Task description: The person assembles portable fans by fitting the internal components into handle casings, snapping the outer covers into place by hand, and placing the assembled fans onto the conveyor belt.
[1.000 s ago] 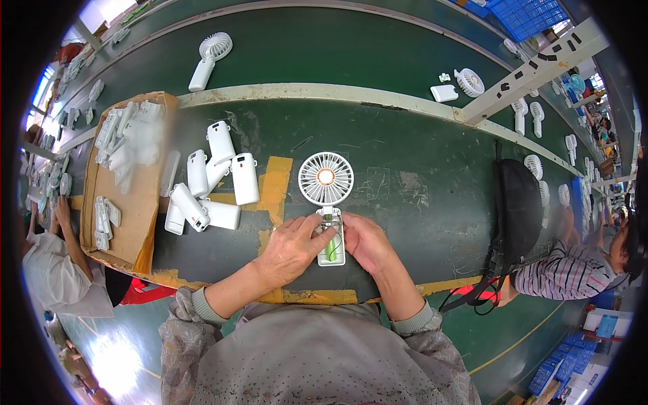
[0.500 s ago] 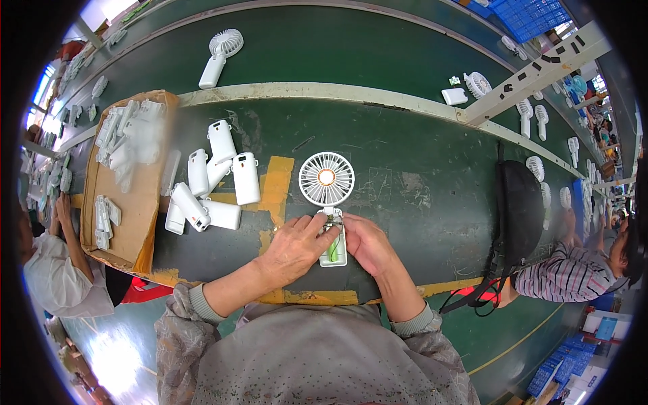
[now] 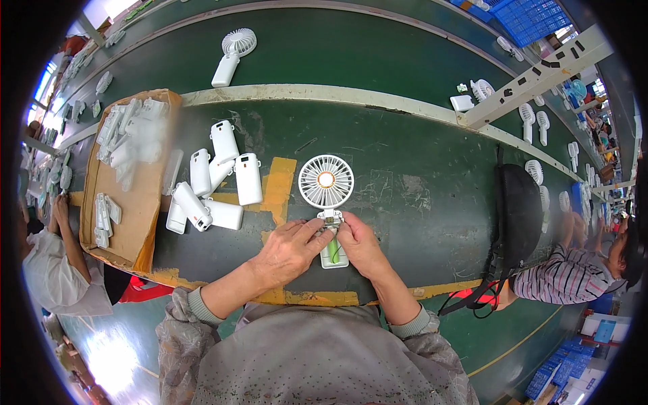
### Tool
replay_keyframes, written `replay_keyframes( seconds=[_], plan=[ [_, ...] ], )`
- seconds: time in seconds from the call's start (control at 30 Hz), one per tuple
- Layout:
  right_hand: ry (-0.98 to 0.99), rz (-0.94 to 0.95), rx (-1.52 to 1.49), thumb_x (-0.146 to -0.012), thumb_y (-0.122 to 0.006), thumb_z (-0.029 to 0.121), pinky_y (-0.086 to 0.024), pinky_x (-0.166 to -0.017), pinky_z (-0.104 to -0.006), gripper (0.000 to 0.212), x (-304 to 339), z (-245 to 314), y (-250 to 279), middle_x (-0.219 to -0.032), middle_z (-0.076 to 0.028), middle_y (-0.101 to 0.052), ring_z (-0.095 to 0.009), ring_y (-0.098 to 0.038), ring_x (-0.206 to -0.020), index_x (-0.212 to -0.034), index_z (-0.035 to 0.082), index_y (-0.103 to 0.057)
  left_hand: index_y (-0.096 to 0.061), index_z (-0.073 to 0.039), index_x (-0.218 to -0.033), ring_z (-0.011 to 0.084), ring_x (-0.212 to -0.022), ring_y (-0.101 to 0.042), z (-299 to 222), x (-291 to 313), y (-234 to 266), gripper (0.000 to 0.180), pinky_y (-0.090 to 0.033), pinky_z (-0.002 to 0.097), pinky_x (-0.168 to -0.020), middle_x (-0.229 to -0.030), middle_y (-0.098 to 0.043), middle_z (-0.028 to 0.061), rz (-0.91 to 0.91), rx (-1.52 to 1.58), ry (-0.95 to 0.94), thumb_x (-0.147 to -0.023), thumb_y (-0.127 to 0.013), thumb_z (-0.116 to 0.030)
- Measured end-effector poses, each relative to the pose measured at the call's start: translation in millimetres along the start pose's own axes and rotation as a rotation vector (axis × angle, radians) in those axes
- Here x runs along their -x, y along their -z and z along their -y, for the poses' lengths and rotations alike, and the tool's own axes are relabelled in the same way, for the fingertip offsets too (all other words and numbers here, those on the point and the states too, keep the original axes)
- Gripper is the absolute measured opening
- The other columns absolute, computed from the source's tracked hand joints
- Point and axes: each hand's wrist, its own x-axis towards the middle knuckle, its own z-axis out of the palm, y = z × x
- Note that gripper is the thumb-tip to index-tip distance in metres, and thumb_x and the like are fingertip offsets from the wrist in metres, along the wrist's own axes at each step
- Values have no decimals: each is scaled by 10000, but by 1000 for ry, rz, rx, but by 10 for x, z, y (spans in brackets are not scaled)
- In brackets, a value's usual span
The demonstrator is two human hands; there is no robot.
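Observation:
A white handheld fan (image 3: 326,182) lies on the green bench in front of me, its round grille pointing away and its handle toward me. The handle shell (image 3: 335,264) is open, baring a small circuit board (image 3: 330,220) near the neck and a green battery (image 3: 333,250) below it. From the left, my left hand (image 3: 290,251) holds the handle, fingers closed at its edge beside the board. My right hand (image 3: 362,246) pinches the opposite edge near the board, thumb and forefinger together. Whether a thin wire sits between the fingertips is hidden.
White handle covers (image 3: 248,179) lie piled left of the fan. Beyond them stands a cardboard tray (image 3: 94,202) of white parts. A black bag (image 3: 521,209) rests at the right. Behind a pale rail, a conveyor carries another fan (image 3: 233,57). Co-workers sit on both sides.
My right hand has shifted slightly up and inward on the handle, its fingers now pinched by the board. The fans on the conveyor behind have moved a little to the right.

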Motion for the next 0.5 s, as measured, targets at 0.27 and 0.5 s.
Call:
replay_keyframes(
  seconds=[0.27,0.5],
  plan=[
    [-142,147,-535,-909,-402,82,-464,-798,-250,298,10,138,73,-1044,-57,-590,-115,-561,-931,-1170,-7,-517,-599,-5,-1008,260,-743,-596,19,37,-37,349,-494,356,-670,-1027,-553,162,-23,-28,-14,-660,-587,-17],
    [-188,253,-675,-893,-420,86,-468,-861,-282,337,34,170,86,-1100,-78,-585,-147,-573,-990,-1207,-12,-497,-596,-16,-1028,262,-786,-588,-23,111,57,358,-487,359,-691,-1045,-544,151,-34,-9,7,-671,-583,-15]
  ],
)
